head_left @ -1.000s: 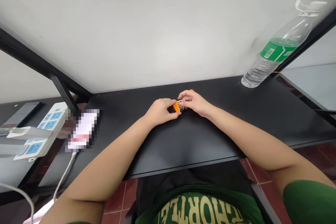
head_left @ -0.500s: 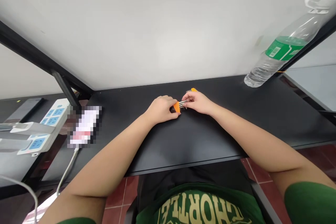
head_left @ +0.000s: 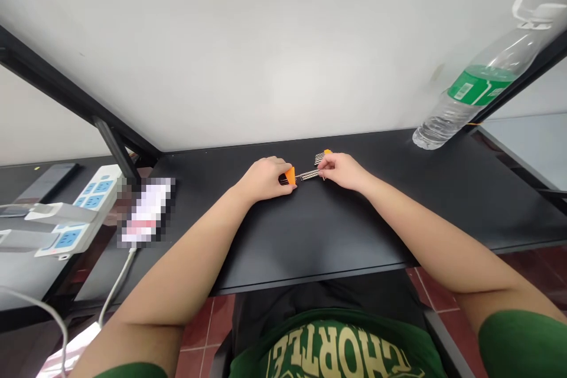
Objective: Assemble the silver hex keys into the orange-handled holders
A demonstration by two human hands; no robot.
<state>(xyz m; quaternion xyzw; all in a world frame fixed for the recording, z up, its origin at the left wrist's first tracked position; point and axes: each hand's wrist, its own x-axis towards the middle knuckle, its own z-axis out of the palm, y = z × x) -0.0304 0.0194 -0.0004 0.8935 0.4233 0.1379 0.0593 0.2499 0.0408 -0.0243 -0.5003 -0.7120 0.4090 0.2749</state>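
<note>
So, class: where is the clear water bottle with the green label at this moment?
In the head view the water bottle stands at the far right back corner of the black table, against the white wall, well away from both hands.

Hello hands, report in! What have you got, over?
Left hand grips the orange holder. Right hand pinches a metal key partly out of it. Second orange set lies just behind. Black table under both.
</note>
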